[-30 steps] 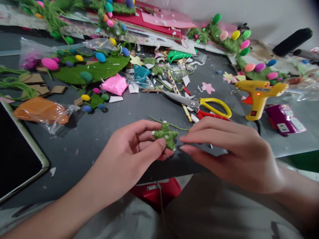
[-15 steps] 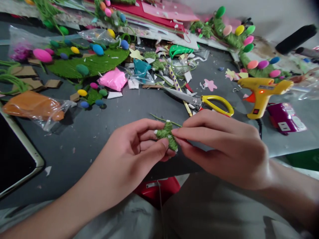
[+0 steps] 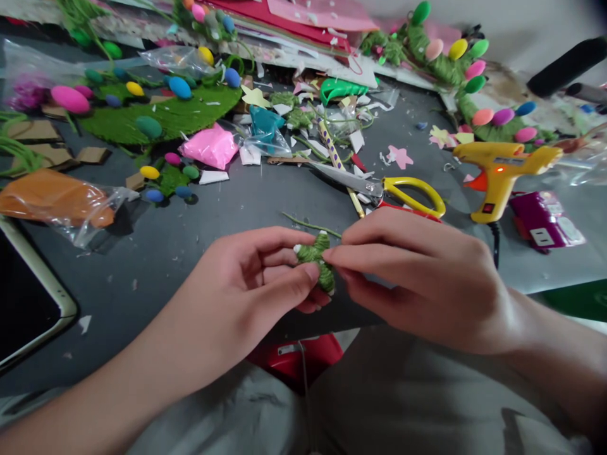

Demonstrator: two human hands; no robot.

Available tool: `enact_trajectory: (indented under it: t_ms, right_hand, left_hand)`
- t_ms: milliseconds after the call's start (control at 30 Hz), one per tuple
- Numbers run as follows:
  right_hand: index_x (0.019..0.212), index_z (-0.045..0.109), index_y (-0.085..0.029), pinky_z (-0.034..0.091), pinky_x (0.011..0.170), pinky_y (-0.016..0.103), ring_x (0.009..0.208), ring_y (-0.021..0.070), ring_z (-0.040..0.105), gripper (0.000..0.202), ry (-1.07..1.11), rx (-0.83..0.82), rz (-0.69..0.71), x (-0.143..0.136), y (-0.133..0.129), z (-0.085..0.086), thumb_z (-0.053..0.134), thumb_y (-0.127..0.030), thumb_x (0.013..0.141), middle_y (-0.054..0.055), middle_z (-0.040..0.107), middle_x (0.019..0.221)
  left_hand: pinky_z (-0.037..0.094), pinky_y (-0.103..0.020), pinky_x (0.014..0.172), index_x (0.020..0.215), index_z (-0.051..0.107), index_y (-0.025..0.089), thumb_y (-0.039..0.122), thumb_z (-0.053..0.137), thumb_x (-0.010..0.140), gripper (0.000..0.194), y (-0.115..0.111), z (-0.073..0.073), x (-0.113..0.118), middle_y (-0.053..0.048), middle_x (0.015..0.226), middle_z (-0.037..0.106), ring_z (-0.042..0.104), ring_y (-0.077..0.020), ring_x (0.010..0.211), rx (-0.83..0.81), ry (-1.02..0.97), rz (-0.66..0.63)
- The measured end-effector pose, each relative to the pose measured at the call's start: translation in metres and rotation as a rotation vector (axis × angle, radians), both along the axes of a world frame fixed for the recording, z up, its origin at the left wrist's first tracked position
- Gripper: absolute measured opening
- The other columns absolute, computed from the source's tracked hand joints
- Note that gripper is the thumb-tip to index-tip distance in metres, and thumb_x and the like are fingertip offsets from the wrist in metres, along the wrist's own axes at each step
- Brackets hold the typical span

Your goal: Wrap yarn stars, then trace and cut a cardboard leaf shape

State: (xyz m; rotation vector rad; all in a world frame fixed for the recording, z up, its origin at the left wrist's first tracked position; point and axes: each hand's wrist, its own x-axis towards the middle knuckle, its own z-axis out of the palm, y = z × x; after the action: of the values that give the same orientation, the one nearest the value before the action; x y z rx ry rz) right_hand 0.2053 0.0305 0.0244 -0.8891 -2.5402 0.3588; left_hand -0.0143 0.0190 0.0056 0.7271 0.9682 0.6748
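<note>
A small star-like piece wrapped in green yarn [image 3: 325, 275], white at its tips, is held between both hands near the table's front edge. My left hand [image 3: 256, 278] grips it from the left, thumb on top and fingers curled beneath. My right hand [image 3: 417, 272] pinches at its right side, with thumb and fingers together. A loose green strand [image 3: 310, 225] sticks out to the left from the right fingers, just above the piece. What lies inside the right pinch is mostly hidden.
Scissors with yellow handles [image 3: 412, 194] and a pencil [image 3: 337, 155] lie beyond my hands. A yellow glue gun [image 3: 497, 177] stands at the right, by a purple box [image 3: 545, 218]. Clay bags, an orange one [image 3: 57, 199] among them, and a tablet [image 3: 28, 297] are at the left.
The green piece has turned slightly in my fingers. Both hands stay nearly in place, while the view has shifted a little, moving the left-side items leftward.
</note>
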Motion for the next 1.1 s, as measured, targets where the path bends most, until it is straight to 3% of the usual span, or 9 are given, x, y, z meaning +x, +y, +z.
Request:
enact_trajectory:
  t_ms: [367,533,700,933,1100]
  right_hand:
    - [0.097,0.067,-0.023,0.051,0.074,0.031,0.083,0.0147,0.062,0.01,-0.057,0.038,0.101,0.005,0.003,0.003,0.059,-0.016,0.097,0.004,0.068,0.105]
    - [0.096,0.067,-0.022,0.048,0.068,0.03,0.077,0.0142,0.06,0.006,-0.06,0.035,0.096,0.006,0.003,0.004,0.062,-0.019,0.097,0.002,0.068,0.094]
    - [0.102,0.066,-0.022,0.05,0.065,0.029,0.069,0.0124,0.06,0.008,0.078,-0.038,-0.01,0.005,0.0,0.003,0.069,-0.022,0.095,0.001,0.07,0.089]
    - [0.102,0.072,-0.025,0.056,0.067,0.024,0.078,0.0117,0.066,0.012,-0.02,0.06,0.039,0.004,0.001,0.015,0.062,-0.02,0.098,0.001,0.07,0.095]
    - [0.108,0.072,-0.025,0.059,0.076,0.031,0.085,0.0155,0.067,0.017,-0.042,0.058,0.072,0.01,-0.004,0.011,0.065,-0.018,0.094,0.004,0.07,0.105]
  left_hand:
    - [0.054,-0.014,0.058,0.104,0.08,0.024,0.027,0.076,0.088,0.018,0.006,0.003,-0.004,0.001,0.071,0.071,0.067,-0.0103,0.064,0.076,0.046,-0.146]
    - [0.051,-0.015,0.056,0.108,0.08,0.026,0.03,0.073,0.09,0.019,0.004,0.002,-0.008,0.001,0.072,0.069,0.063,-0.0097,0.063,0.092,0.076,-0.184]
    - [0.05,-0.017,0.055,0.11,0.079,0.026,0.034,0.076,0.087,0.024,0.004,0.003,-0.008,-0.001,0.078,0.072,0.062,-0.0106,0.063,0.088,0.12,-0.171]
    - [0.054,-0.016,0.056,0.104,0.079,0.022,0.029,0.078,0.086,0.019,0.004,0.003,-0.005,-0.001,0.077,0.074,0.067,-0.0106,0.061,0.074,0.082,-0.133]
    - [0.054,-0.016,0.055,0.106,0.078,0.02,0.026,0.076,0.087,0.021,0.004,0.003,-0.005,0.0,0.07,0.072,0.067,-0.0115,0.06,0.071,0.083,-0.125]
